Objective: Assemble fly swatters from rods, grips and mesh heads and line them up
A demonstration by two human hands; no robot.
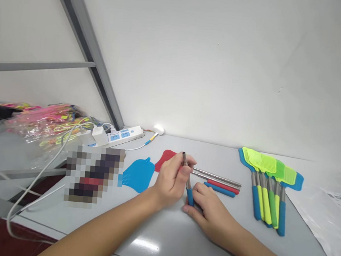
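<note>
My left hand (172, 180) is closed on the steel tube of a fly swatter handle (190, 196), which stands tilted, its metal end up and its blue grip down. Low on that grip, my right hand (206, 209) has its thumb and fingers closed around it. A loose blue swatter head (140, 175) lies flat left of my left hand. Partly hidden behind that hand is a red swatter head (164, 159). Beyond my right hand lie several more handles, with a red grip (223, 187) and a blue grip (220, 190) showing.
Several fly swatters with yellow-green heads (264, 162) and coloured grips lie together at the right. White plastic sheeting (327, 205) covers the table's right side. A power strip (125, 135) with a white cable (38, 186), plastic-wrapped goods (48, 121) and a metal frame (88, 45) are at left.
</note>
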